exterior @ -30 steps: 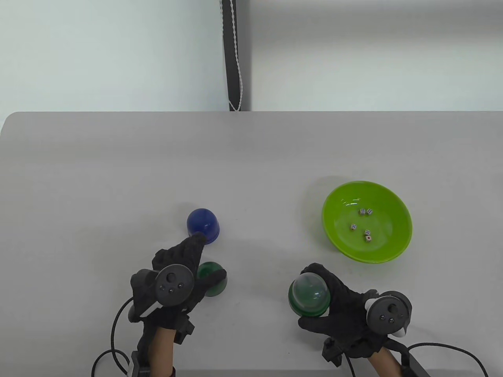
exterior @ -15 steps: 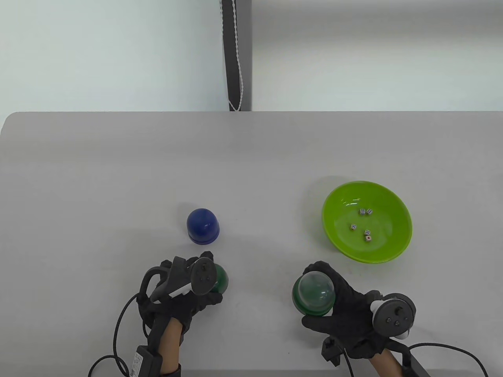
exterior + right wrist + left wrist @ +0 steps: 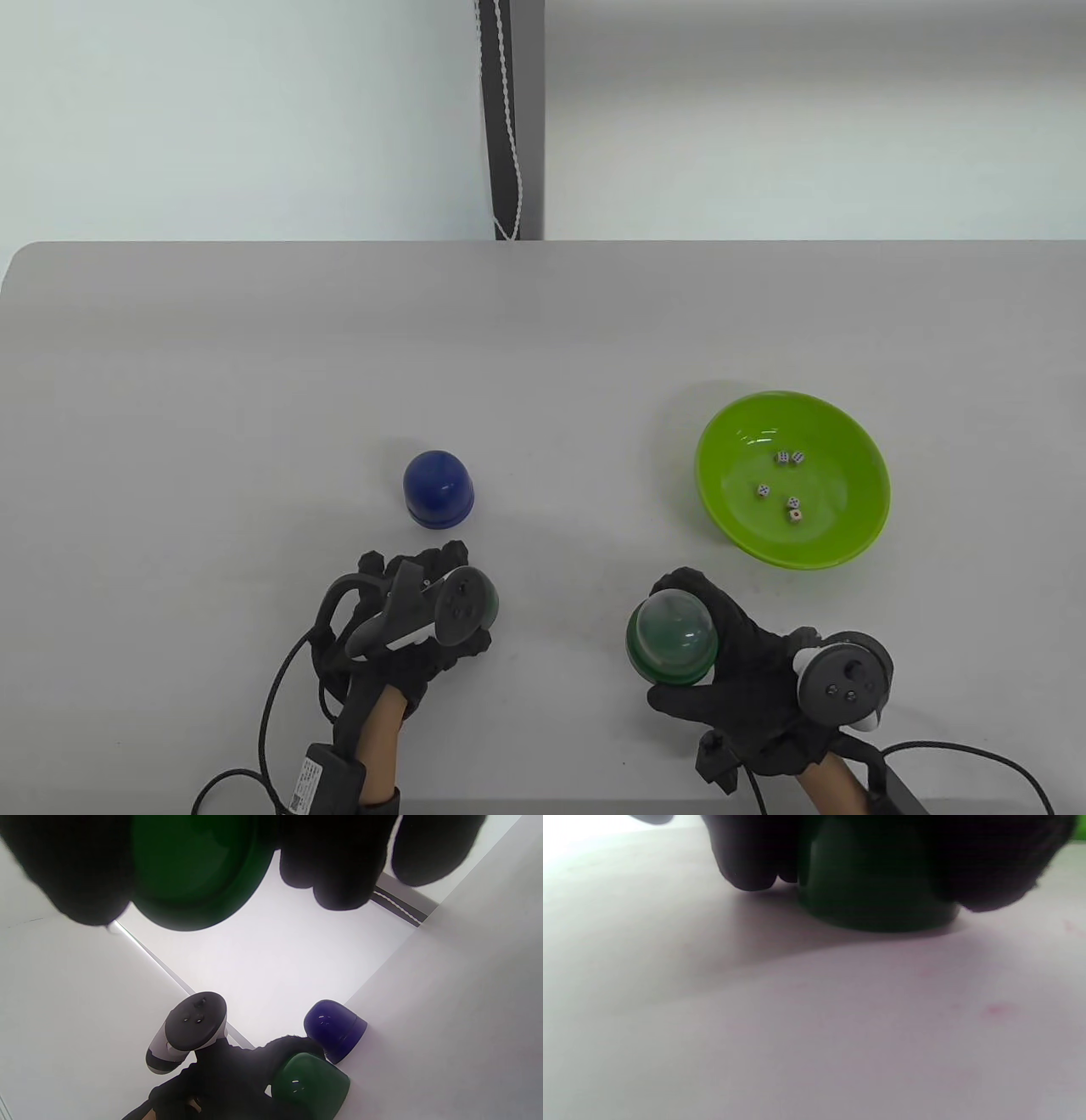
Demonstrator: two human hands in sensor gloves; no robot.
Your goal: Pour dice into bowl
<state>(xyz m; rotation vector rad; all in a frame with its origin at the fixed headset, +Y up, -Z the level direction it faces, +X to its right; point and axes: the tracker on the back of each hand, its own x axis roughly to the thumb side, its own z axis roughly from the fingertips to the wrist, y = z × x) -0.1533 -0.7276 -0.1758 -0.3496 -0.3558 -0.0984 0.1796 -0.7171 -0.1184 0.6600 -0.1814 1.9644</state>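
The right hand (image 3: pixel 747 671) is low and right in the table view. It holds a green cup (image 3: pixel 672 638) up off the table, with its fingers curled around it. In the right wrist view the cup (image 3: pixel 191 861) fills the top left, with dark fingers (image 3: pixel 335 866) beside it.

The left hand (image 3: pixel 407 620) is low and left of middle. It grips a second green cup (image 3: pixel 487 599) that stands on the table (image 3: pixel 543 340). The left wrist view shows that cup (image 3: pixel 878 887) sitting flat, with fingers (image 3: pixel 746 857) on both sides.

A blue cup (image 3: pixel 438 488) stands just above the left hand, not touching it.

The bowl (image 3: pixel 792 477) sits at the right, above the right hand. Five dice (image 3: pixel 789 484) lie inside it.
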